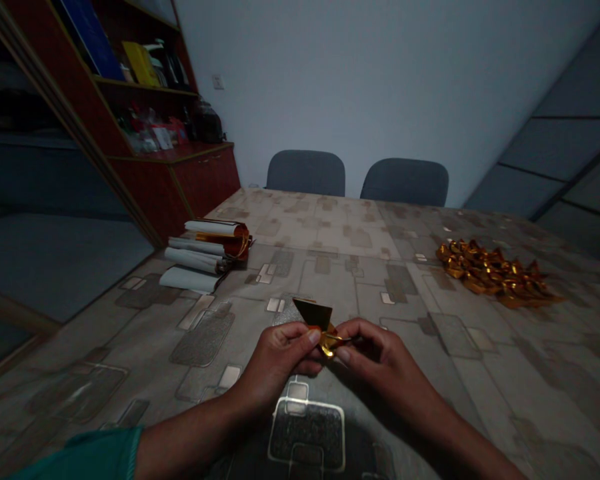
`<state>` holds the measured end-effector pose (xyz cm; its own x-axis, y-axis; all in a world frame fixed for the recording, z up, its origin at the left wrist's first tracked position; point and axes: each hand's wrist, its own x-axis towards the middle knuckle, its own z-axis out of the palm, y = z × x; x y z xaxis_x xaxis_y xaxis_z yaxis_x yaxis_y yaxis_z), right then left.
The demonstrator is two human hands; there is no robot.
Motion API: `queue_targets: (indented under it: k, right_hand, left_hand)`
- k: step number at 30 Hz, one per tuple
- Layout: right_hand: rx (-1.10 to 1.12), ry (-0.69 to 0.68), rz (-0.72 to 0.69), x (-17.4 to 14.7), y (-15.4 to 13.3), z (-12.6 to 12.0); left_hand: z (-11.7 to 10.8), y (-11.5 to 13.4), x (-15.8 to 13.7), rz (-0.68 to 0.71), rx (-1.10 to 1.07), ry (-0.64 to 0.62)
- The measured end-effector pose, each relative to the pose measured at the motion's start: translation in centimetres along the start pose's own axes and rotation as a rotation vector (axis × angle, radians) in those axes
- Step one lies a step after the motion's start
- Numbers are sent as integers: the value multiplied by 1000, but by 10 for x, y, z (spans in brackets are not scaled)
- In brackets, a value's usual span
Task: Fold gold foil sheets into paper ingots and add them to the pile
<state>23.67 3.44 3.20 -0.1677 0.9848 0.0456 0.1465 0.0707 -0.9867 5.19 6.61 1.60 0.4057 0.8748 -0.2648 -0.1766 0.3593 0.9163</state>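
Note:
A shiny gold foil paper (316, 315), partly folded, is held up between my two hands above the patterned table. My left hand (290, 348) pinches its left side, the thumb lying on top. On the other side my right hand (367, 343) grips the right edge between thumb and fingers. One dark, pointed flap stands up at the back, while the lower front part is curved and catches the light. Both hands are closed on the same piece. The fingertips behind the foil are partly hidden.
Several gold folded foil pieces (495, 272) lie in a cluster at the right. At the left rests a stack of curled foil sheets (200, 257) with pale backs. Two grey chairs (306, 172) stand behind the patterned tablecloth (325, 257). A wooden cabinet (200, 177) is at the back left.

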Motion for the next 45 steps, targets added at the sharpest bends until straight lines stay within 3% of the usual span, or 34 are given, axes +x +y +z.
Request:
queue_targets:
  k: [8, 12, 17, 24, 30, 40, 45]
  right_hand:
    - [-9, -2, -47, 0, 4, -3]
    - [189, 54, 27, 1, 8, 2]
    - [382, -25, 112, 2, 12, 15]
    - [314, 61, 110, 3, 7, 18]
    - [231, 98, 119, 3, 6, 14]
    - [355, 47, 87, 1, 16, 11]
    - [270, 114, 66, 3, 15, 10]
  left_hand:
    - [-1, 0, 2, 80, 150, -7]
    - [0, -4, 2, 89, 95, 44]
    - [3, -9, -1, 135, 59, 90]
    - [6, -7, -2, 130, 168, 47]
    - [4, -6, 2, 144, 6, 54]
    - [1, -9, 1, 122, -44, -8]
    - [1, -5, -2, 125, -130, 25]
